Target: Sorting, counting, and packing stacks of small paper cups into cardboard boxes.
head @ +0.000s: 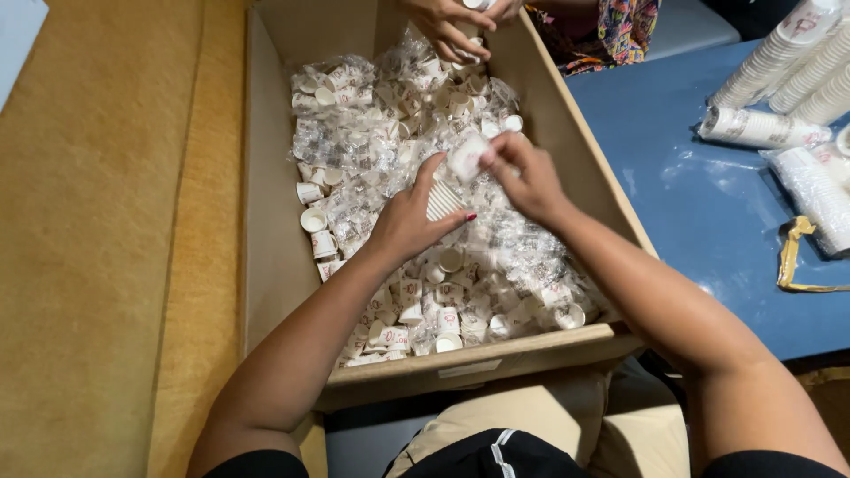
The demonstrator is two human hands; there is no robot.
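A large cardboard box (274,248) lies in front of me, filled with several small white paper cups with red print, loose and in clear plastic wrap (372,150). My left hand (412,217) grips a short stack of nested cups (443,200) over the middle of the box. My right hand (527,177) pinches a single small cup (467,156) just above that stack. Both hands hover close together over the pile.
Another person's hands (456,22) reach into the far end of the box. To the right is a blue table (699,204) with long stacks of cups (797,62), wrapped cup sleeves (761,128) and a yellow strap (792,257). Tan floor lies left.
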